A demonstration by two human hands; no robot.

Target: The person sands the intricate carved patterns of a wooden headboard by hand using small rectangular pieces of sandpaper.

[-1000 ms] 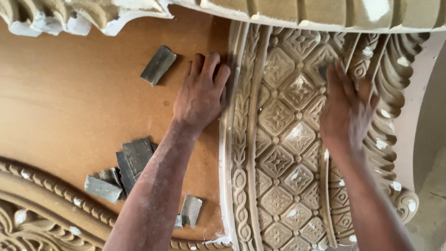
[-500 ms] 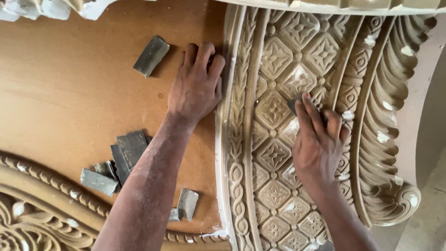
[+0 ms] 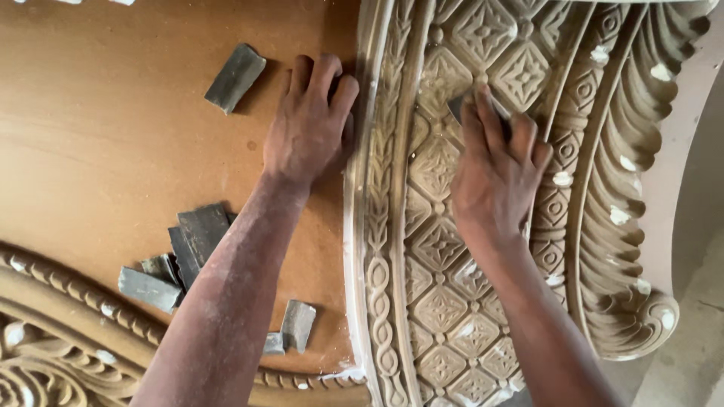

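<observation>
The person's right hand point(image 3: 494, 169) presses down on the carved panel point(image 3: 452, 249), its fingers point(image 3: 483, 113) closed over a small grey piece of sandpaper point(image 3: 457, 107) that peeks out at the fingertips. The paper sits on the band of diamond-shaped rosettes that runs down the middle of the carving, near its upper part. To the right of that band, a row of deep leaf scrolls point(image 3: 633, 173) curls along the panel's outer edge, dotted with pale filler.

The left hand point(image 3: 309, 128) lies flat on the smooth brown board point(image 3: 113, 143), fingers loosely spread and holding nothing, the fingertips right against the panel's braided border. Just beside it, up and to the left, lies one folded grey sandpaper strip point(image 3: 235, 77). More used scraps point(image 3: 177, 252) are heaped near the left forearm, and two small ones point(image 3: 292, 328) lie lower down, close to a second carved moulding point(image 3: 68, 332) that curves across the bottom left corner.
</observation>
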